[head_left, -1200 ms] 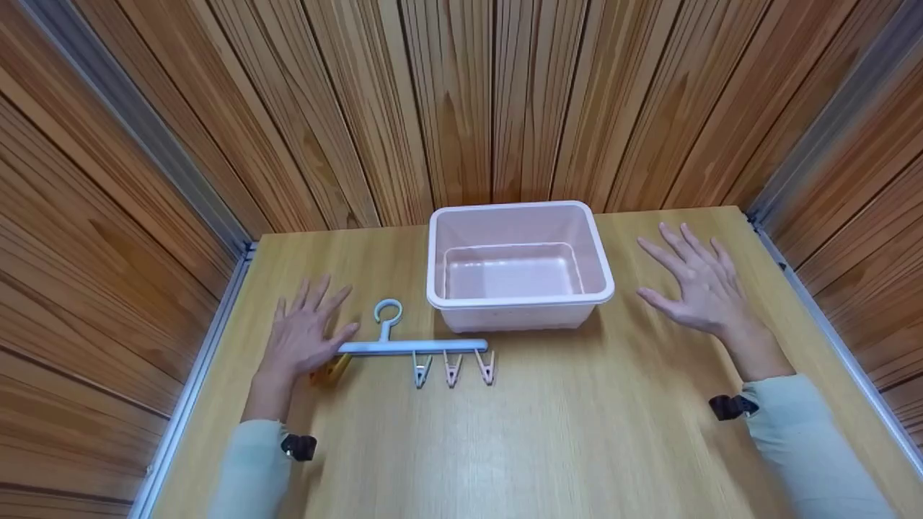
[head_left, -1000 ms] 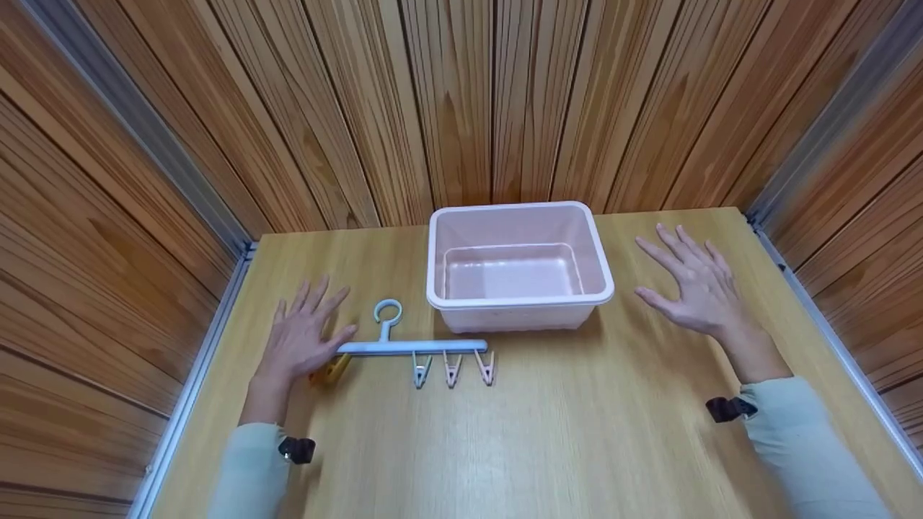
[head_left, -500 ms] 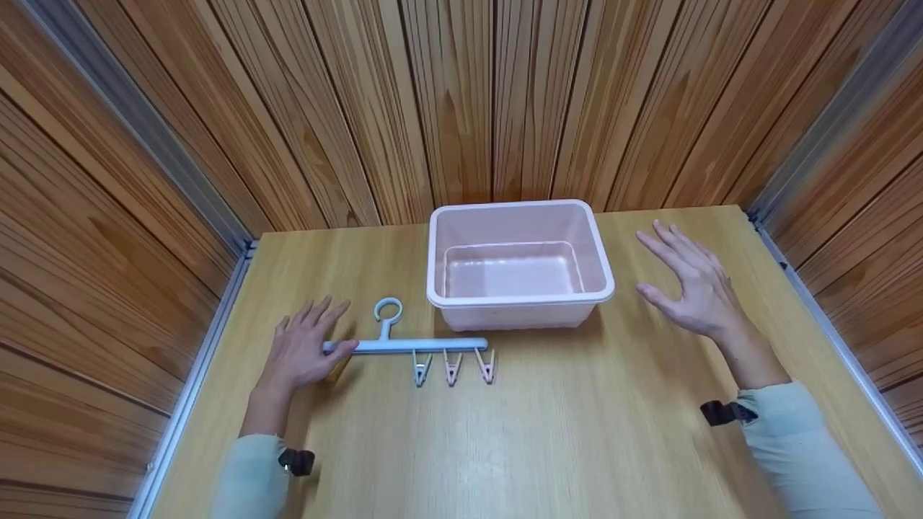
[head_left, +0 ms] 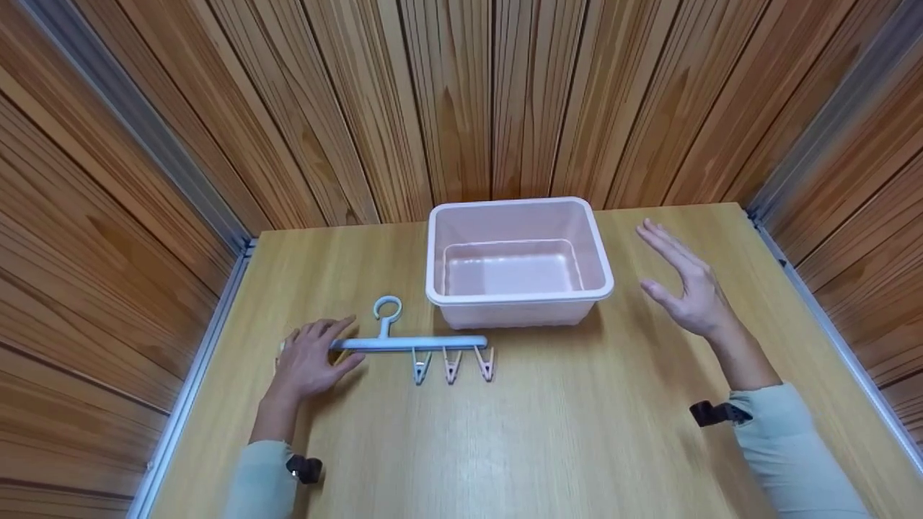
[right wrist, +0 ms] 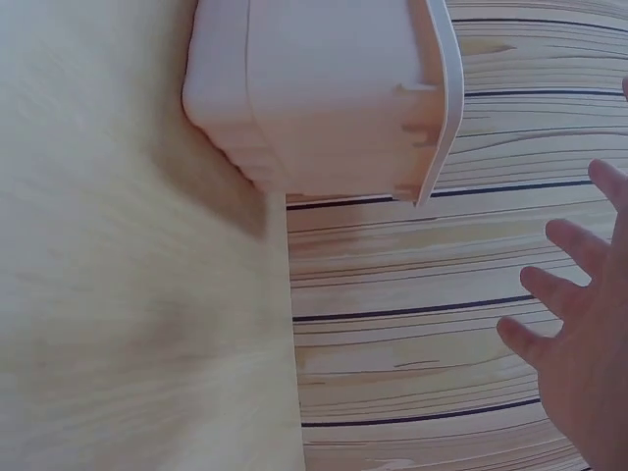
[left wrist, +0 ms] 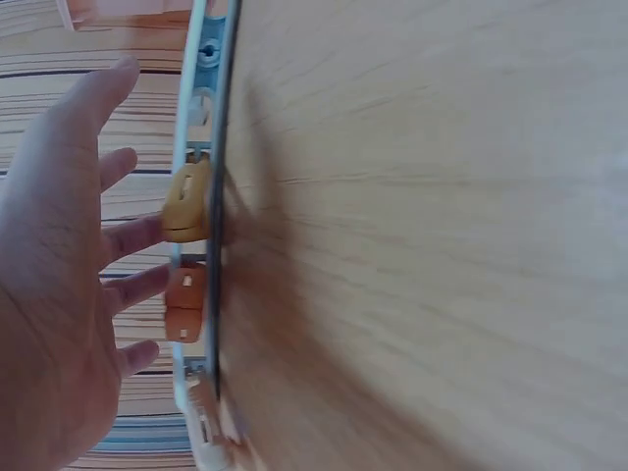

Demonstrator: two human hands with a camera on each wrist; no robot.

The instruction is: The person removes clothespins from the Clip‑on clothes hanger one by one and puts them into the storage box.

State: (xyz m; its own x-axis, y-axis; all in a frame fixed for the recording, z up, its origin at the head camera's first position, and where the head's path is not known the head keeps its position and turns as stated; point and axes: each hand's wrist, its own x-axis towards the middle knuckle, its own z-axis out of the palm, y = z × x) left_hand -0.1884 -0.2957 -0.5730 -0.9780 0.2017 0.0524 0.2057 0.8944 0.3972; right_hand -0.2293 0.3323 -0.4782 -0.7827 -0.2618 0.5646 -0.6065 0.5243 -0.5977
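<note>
The left hand (head_left: 308, 365) is at the left end of a pale blue hanger (head_left: 414, 344), its fingers (head_left: 337, 329) beyond the bar and its thumb on the near side; whether they touch it is hard to tell from above. A yellow piece (head_left: 342, 356) shows beside the thumb. Right of those fingers are the hook (head_left: 385, 324), one blue clip (head_left: 420, 373) and two pink clips (head_left: 452, 372). Left of the right hand's (head_left: 696, 297) straight fingers, and apart from them, a pink tub (head_left: 519, 313) stands on the worktop (head_left: 548, 425).
</note>
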